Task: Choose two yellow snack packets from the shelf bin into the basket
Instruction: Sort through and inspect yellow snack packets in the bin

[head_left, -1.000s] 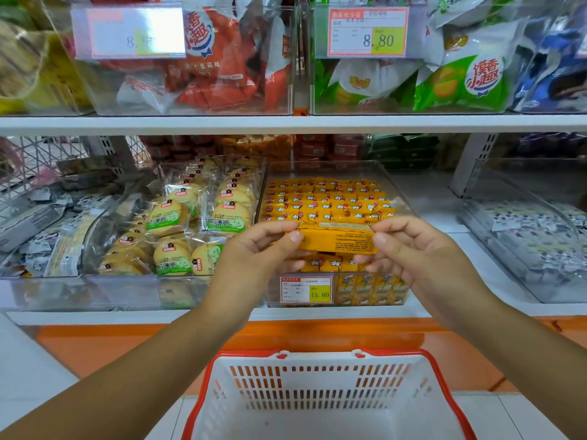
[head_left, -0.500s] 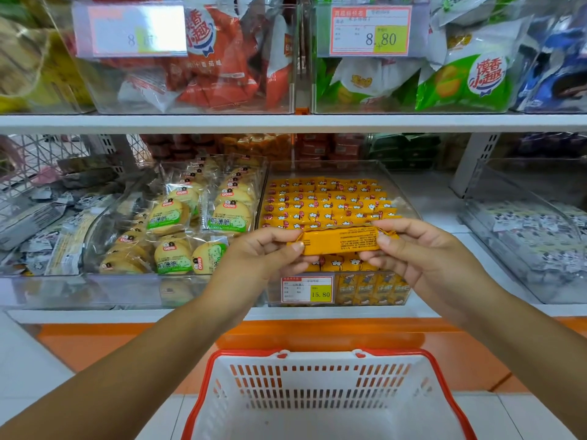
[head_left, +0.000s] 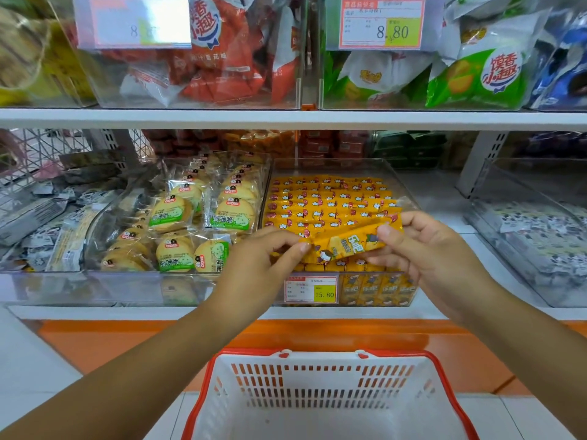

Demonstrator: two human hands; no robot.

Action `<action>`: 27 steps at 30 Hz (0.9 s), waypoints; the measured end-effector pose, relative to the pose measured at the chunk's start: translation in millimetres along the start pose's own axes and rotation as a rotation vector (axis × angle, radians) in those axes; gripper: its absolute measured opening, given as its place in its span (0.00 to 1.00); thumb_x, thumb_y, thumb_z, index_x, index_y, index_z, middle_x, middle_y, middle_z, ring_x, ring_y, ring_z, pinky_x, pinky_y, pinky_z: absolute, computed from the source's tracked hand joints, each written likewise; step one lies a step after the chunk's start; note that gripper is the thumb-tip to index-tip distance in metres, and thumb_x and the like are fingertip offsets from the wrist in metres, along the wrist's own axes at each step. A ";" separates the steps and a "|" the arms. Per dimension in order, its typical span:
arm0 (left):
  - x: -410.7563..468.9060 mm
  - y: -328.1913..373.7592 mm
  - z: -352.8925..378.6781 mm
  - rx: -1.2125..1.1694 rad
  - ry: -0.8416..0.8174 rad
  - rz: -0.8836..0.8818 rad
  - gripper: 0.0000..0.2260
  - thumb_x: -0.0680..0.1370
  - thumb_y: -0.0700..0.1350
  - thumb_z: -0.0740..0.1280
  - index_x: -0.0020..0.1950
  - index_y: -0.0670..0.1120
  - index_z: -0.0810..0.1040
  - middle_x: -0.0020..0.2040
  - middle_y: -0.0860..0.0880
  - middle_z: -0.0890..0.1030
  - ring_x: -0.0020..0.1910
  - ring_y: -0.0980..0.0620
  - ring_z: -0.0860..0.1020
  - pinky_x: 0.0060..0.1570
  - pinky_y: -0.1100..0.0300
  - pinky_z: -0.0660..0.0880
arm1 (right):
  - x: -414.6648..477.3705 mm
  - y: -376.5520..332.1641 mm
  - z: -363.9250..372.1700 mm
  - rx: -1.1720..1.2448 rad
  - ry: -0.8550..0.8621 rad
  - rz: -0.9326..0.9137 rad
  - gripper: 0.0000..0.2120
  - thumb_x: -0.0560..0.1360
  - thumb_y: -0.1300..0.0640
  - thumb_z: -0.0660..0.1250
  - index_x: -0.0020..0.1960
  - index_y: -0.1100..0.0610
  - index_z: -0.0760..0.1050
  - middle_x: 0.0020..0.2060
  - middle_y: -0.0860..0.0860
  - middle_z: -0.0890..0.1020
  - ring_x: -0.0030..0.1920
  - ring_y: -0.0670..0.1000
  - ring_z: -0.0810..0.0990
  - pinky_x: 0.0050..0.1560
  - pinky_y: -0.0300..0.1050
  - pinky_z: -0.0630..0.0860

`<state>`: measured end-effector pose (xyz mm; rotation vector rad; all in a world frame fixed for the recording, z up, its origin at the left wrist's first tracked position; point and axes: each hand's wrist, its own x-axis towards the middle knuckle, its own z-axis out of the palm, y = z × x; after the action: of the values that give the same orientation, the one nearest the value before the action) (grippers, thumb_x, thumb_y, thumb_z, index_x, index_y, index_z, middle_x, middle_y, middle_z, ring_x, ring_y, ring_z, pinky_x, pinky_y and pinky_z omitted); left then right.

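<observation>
A long yellow snack packet (head_left: pixel 347 241) is held between both hands just above the front of the clear shelf bin (head_left: pixel 401 188), its printed face turned toward me. My left hand (head_left: pixel 263 262) pinches its left end and my right hand (head_left: pixel 425 246) pinches its right end. The bin holds several rows of the same yellow packets (head_left: pixel 327 201). The white basket with a red rim (head_left: pixel 444 369) stands below on the floor, and what shows of its inside is empty.
A clear bin of round biscuit packs (head_left: pixel 203 223) sits left of the yellow bin. Another clear bin (head_left: pixel 536 230) stands to the right. A price tag marked 15.80 (head_left: pixel 311 289) is on the yellow bin's front. The upper shelf (head_left: pixel 286 119) carries red and green snack bags.
Both hands have turned the packet over, from its plain orange back to its printed front, and its right end has tilted upward. The basket has not moved.
</observation>
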<state>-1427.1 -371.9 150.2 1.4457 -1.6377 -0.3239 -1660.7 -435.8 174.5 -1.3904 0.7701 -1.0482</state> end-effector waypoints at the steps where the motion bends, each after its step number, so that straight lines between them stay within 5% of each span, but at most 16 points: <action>1: -0.2 -0.6 0.4 0.104 -0.005 0.049 0.07 0.80 0.49 0.68 0.55 0.52 0.84 0.48 0.60 0.82 0.50 0.59 0.78 0.51 0.66 0.73 | 2.7 -3.4 -1.1 -0.039 0.046 -0.033 0.17 0.68 0.50 0.71 0.54 0.56 0.76 0.49 0.55 0.87 0.46 0.55 0.87 0.43 0.40 0.82; 5: -2.4 -8.9 3.8 0.583 -0.081 0.241 0.20 0.78 0.56 0.68 0.67 0.49 0.79 0.62 0.52 0.81 0.64 0.49 0.75 0.63 0.51 0.66 | 15.9 -14.9 -7.1 -0.264 0.168 -0.188 0.10 0.72 0.52 0.71 0.52 0.52 0.77 0.45 0.48 0.87 0.41 0.48 0.86 0.42 0.37 0.81; 9: -5.0 -16.1 5.4 0.745 -0.100 0.329 0.21 0.77 0.57 0.70 0.65 0.47 0.81 0.62 0.51 0.82 0.61 0.48 0.79 0.61 0.53 0.59 | 27.3 -12.7 -9.0 -0.511 0.109 -0.194 0.08 0.73 0.53 0.73 0.51 0.49 0.78 0.44 0.47 0.86 0.44 0.48 0.85 0.46 0.43 0.81; 12: -5.6 -19.6 4.5 0.775 -0.090 0.369 0.21 0.78 0.58 0.67 0.65 0.48 0.80 0.62 0.51 0.82 0.59 0.49 0.80 0.61 0.53 0.59 | 36.6 -15.3 -1.2 -0.741 0.046 -0.235 0.08 0.73 0.51 0.74 0.46 0.40 0.76 0.36 0.42 0.84 0.37 0.39 0.81 0.37 0.31 0.76; 15: -5.6 -22.5 1.6 0.790 -0.094 0.406 0.21 0.77 0.57 0.68 0.66 0.48 0.80 0.62 0.51 0.82 0.59 0.50 0.80 0.61 0.54 0.60 | 52.0 -21.1 9.0 -0.941 -0.046 -0.236 0.08 0.72 0.48 0.73 0.46 0.39 0.75 0.34 0.47 0.80 0.32 0.40 0.75 0.30 0.33 0.69; 19: -6.9 -24.9 -3.4 0.790 -0.136 0.420 0.23 0.76 0.56 0.71 0.68 0.47 0.78 0.65 0.50 0.81 0.61 0.50 0.80 0.62 0.54 0.60 | 70.2 -11.3 22.8 -1.230 -0.243 -0.180 0.08 0.73 0.46 0.73 0.52 0.44 0.80 0.42 0.41 0.75 0.42 0.42 0.75 0.41 0.39 0.70; 22: -8.3 -24.3 -6.6 0.771 -0.166 0.402 0.23 0.76 0.55 0.72 0.69 0.47 0.78 0.66 0.50 0.80 0.63 0.50 0.79 0.63 0.53 0.61 | 74.9 6.1 28.0 -1.311 -0.389 -0.090 0.06 0.77 0.50 0.70 0.50 0.51 0.83 0.51 0.47 0.72 0.51 0.47 0.74 0.51 0.41 0.70; 27: -9.6 -25.6 -10.6 0.792 -0.190 0.402 0.23 0.77 0.55 0.69 0.69 0.46 0.77 0.68 0.48 0.78 0.65 0.49 0.77 0.65 0.53 0.61 | 79.3 12.7 34.6 -1.179 -0.283 -0.169 0.09 0.79 0.50 0.67 0.50 0.53 0.83 0.48 0.44 0.71 0.46 0.40 0.72 0.44 0.33 0.66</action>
<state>-1403.1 -366.9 134.0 1.6042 -2.3048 0.4882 -1597.3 -495.9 176.5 -2.5618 1.1286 -0.4344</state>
